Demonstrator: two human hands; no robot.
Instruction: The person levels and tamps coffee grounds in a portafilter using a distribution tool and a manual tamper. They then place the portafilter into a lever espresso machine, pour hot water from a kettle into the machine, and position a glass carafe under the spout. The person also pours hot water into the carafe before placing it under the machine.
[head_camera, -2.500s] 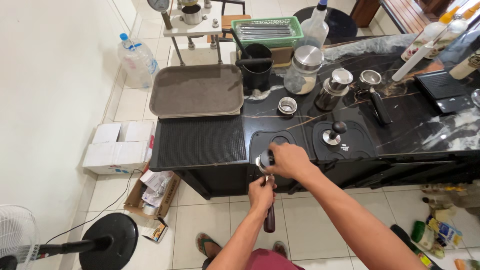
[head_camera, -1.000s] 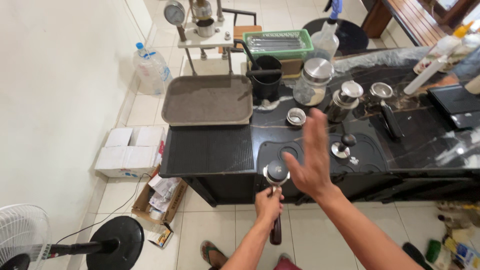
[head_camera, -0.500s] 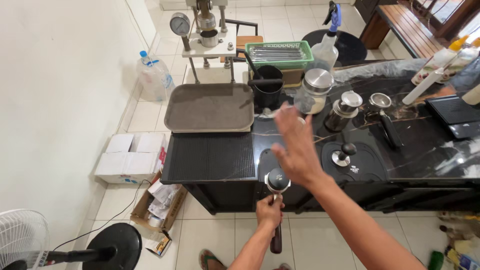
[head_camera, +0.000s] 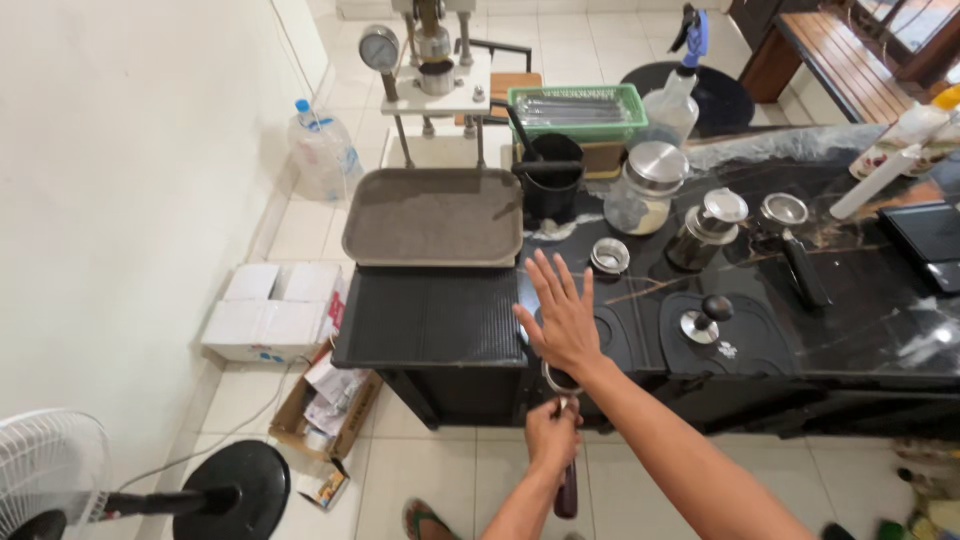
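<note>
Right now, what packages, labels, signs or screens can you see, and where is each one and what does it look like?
White boxes: flat cartons, side by side on the floor left of the counter.
Open cardboard box: brown, on the floor under the counter's left end, full of papers.
Water bottle: clear plastic, blue cap, pale label, by the wall.
Pressure gauge: round dial, metal rim, on the lever press stand.
No screens or signs that I can make out.

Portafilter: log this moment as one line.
left hand: grips portafilter handle | right hand: open, flat over basket | tamper: on mat | ring: on counter
</note>
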